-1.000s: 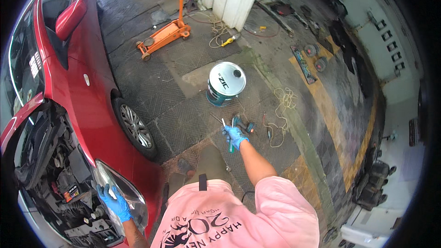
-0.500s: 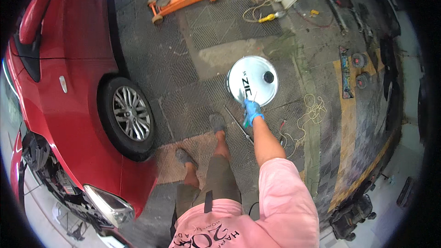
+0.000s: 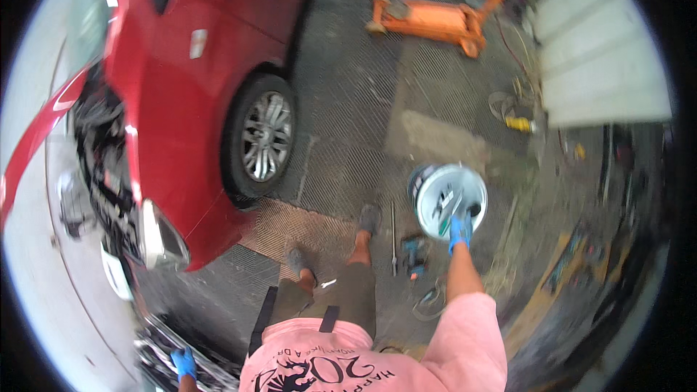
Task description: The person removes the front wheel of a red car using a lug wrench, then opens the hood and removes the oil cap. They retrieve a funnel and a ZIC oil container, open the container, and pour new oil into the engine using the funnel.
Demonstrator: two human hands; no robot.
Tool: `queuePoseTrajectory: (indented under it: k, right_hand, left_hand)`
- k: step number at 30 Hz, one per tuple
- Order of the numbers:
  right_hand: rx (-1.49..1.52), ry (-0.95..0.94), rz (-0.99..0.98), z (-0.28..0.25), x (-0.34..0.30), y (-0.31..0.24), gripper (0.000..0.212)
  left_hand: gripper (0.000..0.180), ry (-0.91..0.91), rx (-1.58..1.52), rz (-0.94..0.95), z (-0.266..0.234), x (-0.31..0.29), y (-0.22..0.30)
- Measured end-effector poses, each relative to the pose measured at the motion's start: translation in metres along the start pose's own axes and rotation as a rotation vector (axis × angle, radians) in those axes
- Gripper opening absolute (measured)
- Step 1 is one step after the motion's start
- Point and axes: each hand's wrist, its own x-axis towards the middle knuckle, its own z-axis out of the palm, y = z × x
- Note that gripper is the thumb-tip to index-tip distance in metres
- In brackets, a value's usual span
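Observation:
My right hand [image 3: 459,232], in a blue glove, reaches down to the near edge of the white round lid of a bucket [image 3: 430,202]. Its fingers are closed around a slim green-handled tool [image 3: 443,226], blurred and partly hidden against the lid. A black cap [image 3: 474,210] sits on the lid beside my fingers. At the lower left my left hand [image 3: 184,363], also in a blue glove, is against a long dark and chrome-coloured car part [image 3: 161,343]. Whether its fingers grip that part is not clear.
A red car [image 3: 190,94] with its engine bay exposed stands on the left. On the floor lie a long metal bar [image 3: 393,238], a cordless power tool [image 3: 414,255] and coiled cord [image 3: 501,276]. An orange floor jack [image 3: 433,20] stands farther off, near a white panel [image 3: 602,43].
The view has swung, shifting the car and bucket rightward in the picture. My left hand has come into view at the lower left. My right hand is still at the bucket lid.

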Motion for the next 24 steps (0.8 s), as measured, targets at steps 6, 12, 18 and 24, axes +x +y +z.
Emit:
queuePoseTrajectory:
  k: [6, 12, 18, 24]
  right_hand:
    - [-0.023, -0.256, 0.071, 0.018, 0.013, 0.04, 0.03]
    - [0.025, -0.663, 0.229, 0.057, -0.058, -0.027, 0.015]
    - [-0.251, -0.713, -0.156, 0.105, -0.151, -0.109, 0.025]
    - [-0.667, -0.62, -0.704, 0.18, -0.259, -0.177, 0.04]
  left_hand:
    - [0.031, -0.14, -0.281, -0.185, 0.068, -0.018, -0.017]
    - [0.028, -0.583, -0.792, -0.61, 0.118, -0.078, 0.017]
    - [0.028, -0.656, -1.068, -0.68, 0.225, -0.111, -0.044]
    - [0.027, -0.6, -1.283, -0.808, 0.292, -0.128, -0.115]
